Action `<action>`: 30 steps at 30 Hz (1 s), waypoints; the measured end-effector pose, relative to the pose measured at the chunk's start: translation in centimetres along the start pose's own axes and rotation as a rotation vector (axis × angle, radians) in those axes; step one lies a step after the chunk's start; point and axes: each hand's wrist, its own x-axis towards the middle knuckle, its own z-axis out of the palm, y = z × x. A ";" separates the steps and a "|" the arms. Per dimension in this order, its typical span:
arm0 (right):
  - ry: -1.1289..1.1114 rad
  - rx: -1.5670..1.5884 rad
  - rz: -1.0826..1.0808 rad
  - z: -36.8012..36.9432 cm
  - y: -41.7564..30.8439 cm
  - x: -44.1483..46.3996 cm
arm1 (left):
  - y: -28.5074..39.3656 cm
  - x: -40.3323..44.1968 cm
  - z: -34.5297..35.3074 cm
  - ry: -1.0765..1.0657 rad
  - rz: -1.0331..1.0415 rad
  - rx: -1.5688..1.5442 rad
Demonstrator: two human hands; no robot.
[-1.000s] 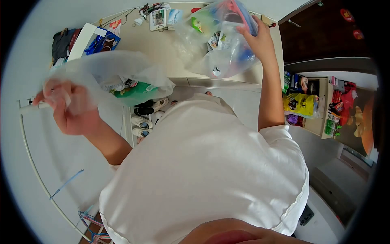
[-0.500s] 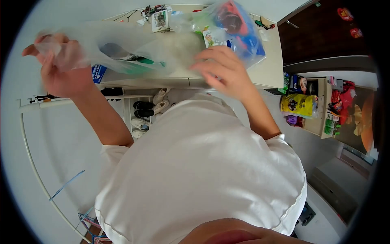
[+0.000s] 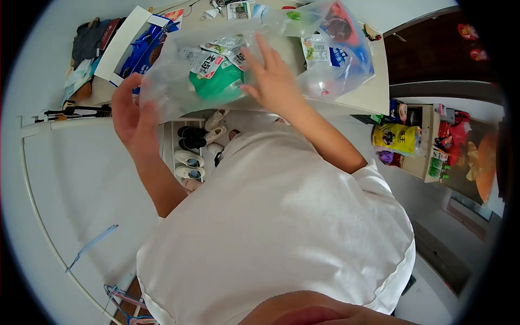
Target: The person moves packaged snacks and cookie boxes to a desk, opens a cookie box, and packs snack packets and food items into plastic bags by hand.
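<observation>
A translucent plastic bag lies across the counter, showing a green round object and several white printed packets through it. My left hand grips the bag's left edge, fingers curled around the film. On the bag's right part, my right hand rests with fingers stretched out, beside the packets. To its right stands a second clear bag with pink and blue items and a packet visible in it.
The pale counter also bears an open white box with blue packages. Shoes sit on a rack below. A yellow bag stands on the shelf at right. A white rail runs along the left.
My left hand has come down and to the right with the bag's edge. The bag now lies flatter, its packets showing. My right hand has moved left onto it. The white box has come into view.
</observation>
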 end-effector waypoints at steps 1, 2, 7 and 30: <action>0.034 -0.018 0.062 0.1 -0.4 0.1 | -0.6 -0.5 0.3 0.000 -0.006 -0.011; 0.028 -0.027 0.070 0.1 -0.8 0.1 | -1.2 -1.1 0.5 0.042 0.092 0.027; 0.276 -0.010 0.184 0.1 -0.6 -1.0 | -3.0 -2.5 -0.1 -0.050 0.294 0.140; 0.174 0.375 0.081 -9.9 4.4 -20.1 | -0.6 -8.9 18.8 -0.043 0.373 0.572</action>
